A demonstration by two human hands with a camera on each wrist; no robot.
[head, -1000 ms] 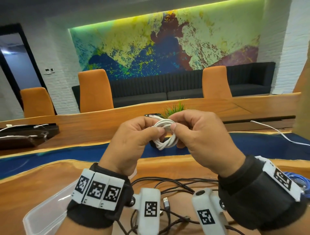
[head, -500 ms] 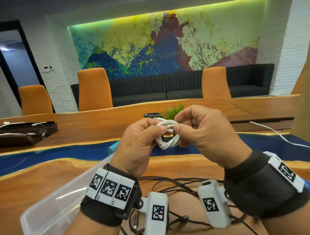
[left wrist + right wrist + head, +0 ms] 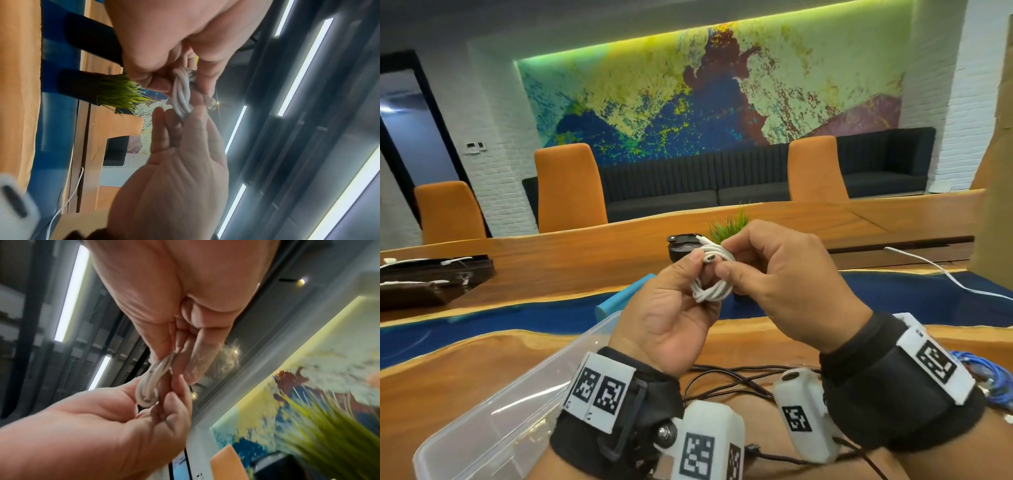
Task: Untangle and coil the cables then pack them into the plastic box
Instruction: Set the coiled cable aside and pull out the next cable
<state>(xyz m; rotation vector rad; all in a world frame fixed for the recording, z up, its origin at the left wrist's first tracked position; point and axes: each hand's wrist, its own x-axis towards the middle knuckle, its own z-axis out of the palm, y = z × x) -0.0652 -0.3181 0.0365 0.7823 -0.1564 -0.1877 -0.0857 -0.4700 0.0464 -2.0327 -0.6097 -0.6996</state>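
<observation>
Both hands, the left hand and right hand, pinch the small white cable coil in the air above the surface, beyond the plastic box. If the loose plug end slips from the fingertips, the springy loops would likely unwind before packing.

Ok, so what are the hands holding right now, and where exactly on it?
Both hold the coiled white cable. The left hand pinches the coil's left side, and the right hand pinches its right side near the top, by the connector end.

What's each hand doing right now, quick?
Left hand: pinching the white cable coil.
Right hand: pinching the same coil at its top.
</observation>
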